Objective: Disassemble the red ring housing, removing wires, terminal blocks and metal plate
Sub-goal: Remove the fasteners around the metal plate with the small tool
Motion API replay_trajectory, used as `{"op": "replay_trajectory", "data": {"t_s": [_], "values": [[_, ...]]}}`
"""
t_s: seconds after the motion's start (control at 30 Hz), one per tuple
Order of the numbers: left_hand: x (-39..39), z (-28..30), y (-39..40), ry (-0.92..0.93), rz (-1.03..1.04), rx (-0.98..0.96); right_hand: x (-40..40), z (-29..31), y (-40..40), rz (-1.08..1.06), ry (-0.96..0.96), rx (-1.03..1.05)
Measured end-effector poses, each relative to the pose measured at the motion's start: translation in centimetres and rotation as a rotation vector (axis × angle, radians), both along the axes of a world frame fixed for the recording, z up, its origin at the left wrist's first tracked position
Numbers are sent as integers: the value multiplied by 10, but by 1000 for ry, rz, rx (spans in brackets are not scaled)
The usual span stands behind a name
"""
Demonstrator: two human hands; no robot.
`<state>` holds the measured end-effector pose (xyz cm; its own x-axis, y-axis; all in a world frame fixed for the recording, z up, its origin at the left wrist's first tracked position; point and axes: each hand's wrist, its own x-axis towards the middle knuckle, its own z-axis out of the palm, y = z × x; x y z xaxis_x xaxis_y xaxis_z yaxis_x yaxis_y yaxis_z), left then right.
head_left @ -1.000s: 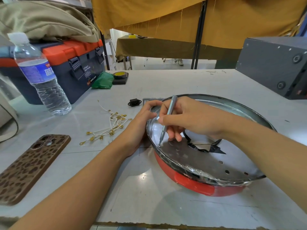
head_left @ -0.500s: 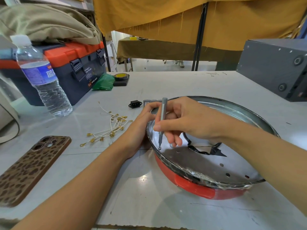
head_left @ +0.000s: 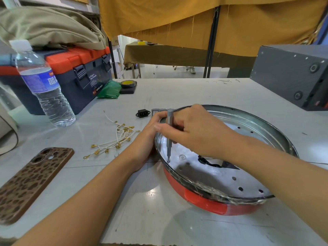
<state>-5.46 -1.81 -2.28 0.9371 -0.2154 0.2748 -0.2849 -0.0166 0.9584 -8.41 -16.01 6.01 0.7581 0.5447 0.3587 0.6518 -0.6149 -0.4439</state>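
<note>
The red ring housing [head_left: 205, 203] lies on the grey table, right of centre, with a perforated metal plate [head_left: 218, 176] inside its shiny rim. My right hand [head_left: 193, 132] holds a grey screwdriver [head_left: 169, 137] upright, its tip on a screw near the plate's left edge. My left hand [head_left: 147, 141] grips the housing's left rim from outside. A black bracket piece [head_left: 213, 163] lies on the plate beside my right wrist. Loose white wires with gold terminals [head_left: 115, 139] lie on the table left of the housing.
A black power socket [head_left: 142, 113] and grey terminal blocks [head_left: 158, 110] sit behind my hands. A water bottle [head_left: 44, 89], a toolbox [head_left: 74, 71], a green bag [head_left: 109, 90], a tape roll [head_left: 128, 84] and a phone [head_left: 30, 181] stand at left. A dark box [head_left: 292, 75] fills the right.
My right hand has brought the screwdriver from a tilt to upright, the tip staying at the plate's left edge. My left hand has stayed on the rim.
</note>
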Motion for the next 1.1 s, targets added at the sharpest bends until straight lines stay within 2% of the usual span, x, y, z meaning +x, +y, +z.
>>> {"op": "replay_trajectory", "data": {"t_s": [0.13, 0.27, 0.73, 1.1], "values": [[3, 8, 4, 111, -66, -4, 2, 4, -2, 8, 158, -42], [2, 11, 3, 71, -42, 32, 4, 7, -1, 34, 289, -72], [2, 14, 1, 71, -71, 79, 10, 18, -7, 174, 462, -103], [1, 14, 2, 162, -80, 22, 15, 26, -12, 277, 595, -114]]}}
